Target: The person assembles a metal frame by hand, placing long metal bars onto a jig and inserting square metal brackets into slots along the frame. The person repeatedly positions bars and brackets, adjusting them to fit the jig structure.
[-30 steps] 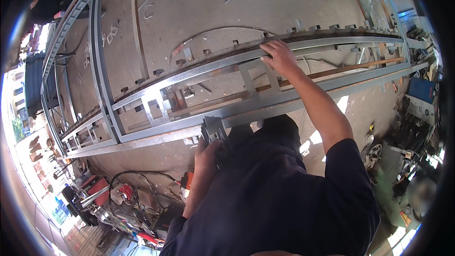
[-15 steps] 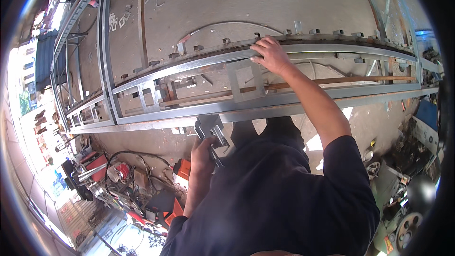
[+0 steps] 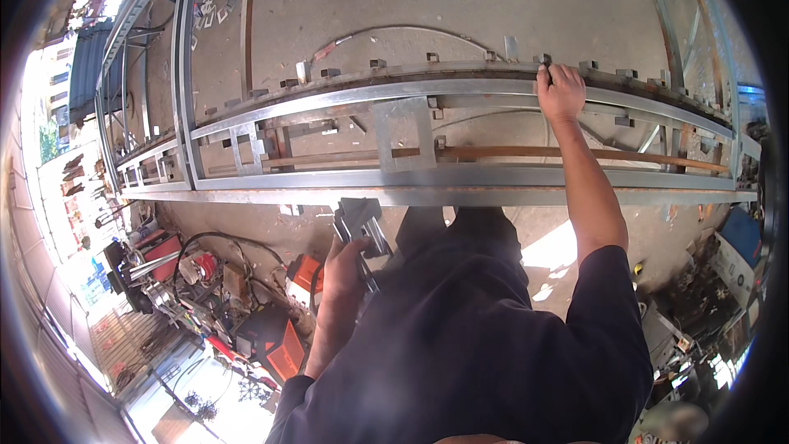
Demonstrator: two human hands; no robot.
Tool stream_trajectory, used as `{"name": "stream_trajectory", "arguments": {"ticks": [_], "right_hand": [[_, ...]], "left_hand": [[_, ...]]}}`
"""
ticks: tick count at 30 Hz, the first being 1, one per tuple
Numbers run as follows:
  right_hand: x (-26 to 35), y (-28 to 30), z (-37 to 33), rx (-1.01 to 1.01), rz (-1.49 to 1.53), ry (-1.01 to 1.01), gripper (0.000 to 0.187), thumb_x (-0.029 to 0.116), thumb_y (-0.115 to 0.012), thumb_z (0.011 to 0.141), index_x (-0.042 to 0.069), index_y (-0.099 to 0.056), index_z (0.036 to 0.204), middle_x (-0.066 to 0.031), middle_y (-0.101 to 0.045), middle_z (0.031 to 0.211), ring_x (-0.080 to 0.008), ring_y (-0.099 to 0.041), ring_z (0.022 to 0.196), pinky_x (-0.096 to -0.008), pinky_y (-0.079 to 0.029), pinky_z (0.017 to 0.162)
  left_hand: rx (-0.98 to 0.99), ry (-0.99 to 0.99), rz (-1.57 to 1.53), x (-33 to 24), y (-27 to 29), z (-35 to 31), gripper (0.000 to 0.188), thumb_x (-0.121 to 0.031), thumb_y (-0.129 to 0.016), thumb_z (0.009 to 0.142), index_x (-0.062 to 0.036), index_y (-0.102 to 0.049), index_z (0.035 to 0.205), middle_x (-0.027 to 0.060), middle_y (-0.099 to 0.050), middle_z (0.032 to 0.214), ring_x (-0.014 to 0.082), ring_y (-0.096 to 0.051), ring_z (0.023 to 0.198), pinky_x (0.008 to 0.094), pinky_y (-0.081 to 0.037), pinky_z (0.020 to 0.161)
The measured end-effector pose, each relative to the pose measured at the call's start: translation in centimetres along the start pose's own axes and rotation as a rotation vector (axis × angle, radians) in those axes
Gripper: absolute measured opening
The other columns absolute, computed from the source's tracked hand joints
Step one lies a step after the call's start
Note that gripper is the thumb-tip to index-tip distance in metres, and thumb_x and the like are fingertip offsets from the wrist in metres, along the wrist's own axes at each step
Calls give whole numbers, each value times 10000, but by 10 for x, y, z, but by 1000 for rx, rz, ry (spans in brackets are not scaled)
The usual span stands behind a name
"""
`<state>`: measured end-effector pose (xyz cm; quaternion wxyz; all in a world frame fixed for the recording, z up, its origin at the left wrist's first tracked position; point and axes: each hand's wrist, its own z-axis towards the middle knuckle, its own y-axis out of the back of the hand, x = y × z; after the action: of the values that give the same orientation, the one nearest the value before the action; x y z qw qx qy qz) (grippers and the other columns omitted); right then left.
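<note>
A long frame of shiny square steel tube [image 3: 460, 177] stands across in front of me. Over its far rail reaches my right hand [image 3: 562, 92], fingers curled down and gripping a small square metal piece [image 3: 546, 59] that sits on the rail. Other such small pieces [image 3: 432, 57] are spaced along that rail on both sides. Near my body, on the near side of the frame, my left hand [image 3: 343, 261] is closed around several grey metal pieces [image 3: 359, 212], some of them channel-shaped. Its palm side is partly hidden.
Square flat metal plates [image 3: 403, 136] with openings sit between the frame's rails. Tall steel uprights [image 3: 186, 74] rise at the left. A cable [image 3: 411, 29] and scraps lie on the floor beyond. Machines with orange covers [image 3: 283, 349] and hoses stand lower left, more equipment lower right.
My right hand has moved right along the far rail, from one small metal piece to another. My left hand keeps its metal pieces at nearly the same place. The view has turned slightly.
</note>
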<state>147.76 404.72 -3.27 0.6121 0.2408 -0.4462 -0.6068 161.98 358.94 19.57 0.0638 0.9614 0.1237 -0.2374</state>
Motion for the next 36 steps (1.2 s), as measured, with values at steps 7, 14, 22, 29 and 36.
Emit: {"name": "stream_trajectory", "arguments": {"ticks": [7, 14, 22, 29, 36], "right_hand": [[-5, -7, 9, 8, -18, 6, 204, 263, -697, 893, 118, -634, 763, -36, -656, 797, -278, -657, 827, -426, -525, 730], [30, 26, 5, -128, 113, 45, 214, 294, -724, 908, 89, -683, 957, -82, -671, 1002, -322, -634, 950, -465, -511, 851], [219, 54, -77, 558, 468, 317, 473, 390, -795, 859, 123, -712, 1240, -93, -614, 1353, -323, -523, 1308, -497, -388, 1140], [240, 32, -86, 576, 316, 291, 449, 459, -737, 901, 108, -737, 1181, -67, -598, 1343, -282, -495, 1308, -495, -352, 1157], [246, 36, -96, 606, 263, 341, 322, 385, -687, 951, 84, -761, 1039, -62, -617, 1314, -282, -517, 1265, -472, -363, 1142]], "left_hand": [[28, -47, -7, -8, -19, -13, 322, -91, -595, 969, -3, -596, 1279, 128, -664, 1056, 237, -671, 953, 400, -590, 774], [249, -384, 347, 19, 19, 4, 384, -51, -572, 974, -5, -560, 1355, 125, -665, 1097, 236, -679, 991, 386, -604, 806], [171, -70, -44, 10, 11, 2, 402, -34, -586, 952, -10, -552, 1351, 136, -667, 1084, 230, -696, 923, 358, -626, 772], [126, -14, -83, 16, 27, -7, 394, -37, -599, 955, -38, -531, 1343, 130, -655, 1049, 227, -688, 910, 401, -645, 735], [176, -10, -142, 23, 43, 9, 388, -39, -603, 950, -48, -534, 1332, 121, -653, 1042, 225, -679, 897, 396, -633, 732]]}}
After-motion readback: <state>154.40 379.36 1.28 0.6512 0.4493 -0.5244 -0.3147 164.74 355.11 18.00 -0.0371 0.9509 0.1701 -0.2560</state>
